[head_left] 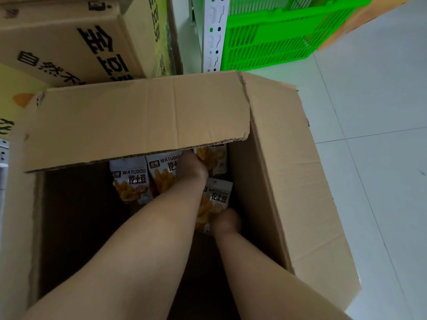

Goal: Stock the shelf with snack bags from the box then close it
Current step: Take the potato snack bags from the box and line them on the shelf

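Note:
A big open cardboard box (284, 172) stands on the floor, with its far flap (138, 121) folded inward over the opening. Several white snack bags printed with fries lie on the dark bottom at the far right. Both my bare forearms reach down into the box. My left hand (193, 166) rests between a middle bag (161, 174) and a far bag (213, 155); its fingers are hidden under the flap edge. My right hand (227, 221) is curled on the near corner of a snack bag (216, 199). Another bag (130, 183) lies to the left, untouched.
Printed cardboard cartons (69, 40) are stacked at the far left, touching the box. A white slotted shelf upright (213, 31) stands behind the box, with a bright green plastic crate (277, 31) to its right. Pale floor tiles (374, 135) lie to the right.

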